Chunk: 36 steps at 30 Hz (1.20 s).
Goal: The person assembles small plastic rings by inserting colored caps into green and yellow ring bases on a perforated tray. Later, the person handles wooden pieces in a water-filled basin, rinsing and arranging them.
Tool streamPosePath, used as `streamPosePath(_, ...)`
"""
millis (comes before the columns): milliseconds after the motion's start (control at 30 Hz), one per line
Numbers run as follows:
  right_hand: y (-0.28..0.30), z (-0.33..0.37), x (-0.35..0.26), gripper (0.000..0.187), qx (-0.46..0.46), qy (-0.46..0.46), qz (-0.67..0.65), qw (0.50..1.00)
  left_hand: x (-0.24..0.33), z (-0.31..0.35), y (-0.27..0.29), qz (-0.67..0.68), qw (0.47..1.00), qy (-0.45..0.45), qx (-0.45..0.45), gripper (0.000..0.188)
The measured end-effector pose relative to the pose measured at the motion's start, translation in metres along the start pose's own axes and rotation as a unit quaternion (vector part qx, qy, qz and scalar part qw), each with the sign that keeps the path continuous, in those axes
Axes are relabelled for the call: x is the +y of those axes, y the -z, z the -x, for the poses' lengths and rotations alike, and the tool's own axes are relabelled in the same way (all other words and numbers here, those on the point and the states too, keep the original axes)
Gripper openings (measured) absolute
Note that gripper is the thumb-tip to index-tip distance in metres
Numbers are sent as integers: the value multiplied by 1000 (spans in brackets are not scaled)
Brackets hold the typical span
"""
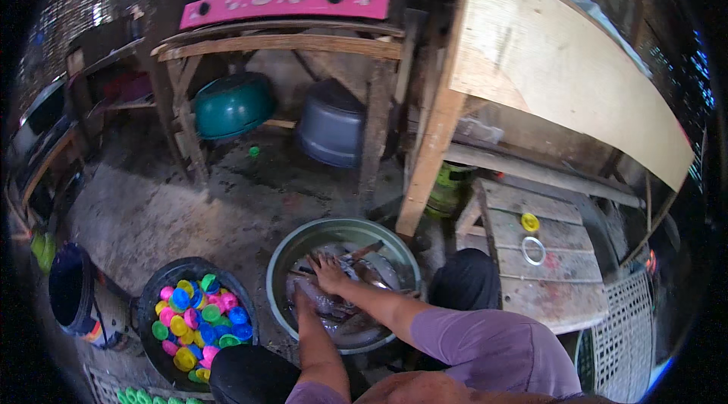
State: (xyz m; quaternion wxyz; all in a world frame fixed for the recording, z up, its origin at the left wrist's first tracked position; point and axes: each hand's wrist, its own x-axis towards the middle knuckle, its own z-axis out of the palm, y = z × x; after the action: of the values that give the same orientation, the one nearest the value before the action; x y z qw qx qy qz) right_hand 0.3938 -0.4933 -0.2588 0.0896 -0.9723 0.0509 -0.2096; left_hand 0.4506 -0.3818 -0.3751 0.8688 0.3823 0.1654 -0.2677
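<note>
Leaning into the head view from the lower edge: two bare forearms, mauve sleeves, both reaching into one basin [341, 232].

Basin: round, grey-green, lower centre of the frame, on the floor [155, 214]; holds cloudy liquid and a jumble of wet items, most too murky to name. One stick [368, 250], brown, slants up near its upper right side.

Right hand [327, 273]: upper left part of the basin, back upward, fingers spread and released, resting among the contents.

Left hand [301, 296]: just below it, near the basin's left side; fingers hidden, grip cannot be told.

Tub [168, 275]: black, lower left, just beside the basin; heaped with plastic cups [189, 317] in pink, yellow, blue and green.

Pail [70, 290]: dark inside, left edge, near the tub.

Bench [546, 282]: slatted wood, right; bears a yellow cap [530, 222] and, just below it, a white ring [533, 251].

Crate [626, 336]: white lattice, lower right.

Stove [288, 6]: pink front, two black knobs, upper left of centre, on a wooden stand [303, 43].

Beneath it: a teal bowl [235, 104] and a grey bucket [332, 123], side by side.
</note>
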Motion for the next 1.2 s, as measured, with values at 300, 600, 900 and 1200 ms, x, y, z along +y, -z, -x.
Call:
streamPosePath(300, 27, -11, 16, 43, -113, -179, 63, 975, -1, 2, -23, -493, 839, -137, 186, 77)
streamPosePath(600, 41, -14, 27, 50, -136, -22, 91, 986, 33, 27, -45, -399, 858, -269, 183, 46)
streamPosePath(900, 34, -29, 46, 44, -336, -43, -27, 941, 58, 48, -57, -569, 780, -243, 91, 30)
streamPosePath(1200, -2, -38, 54, 48, -324, -63, -45, 943, 61, 49, -43, -808, 586, -13, -57, 85)
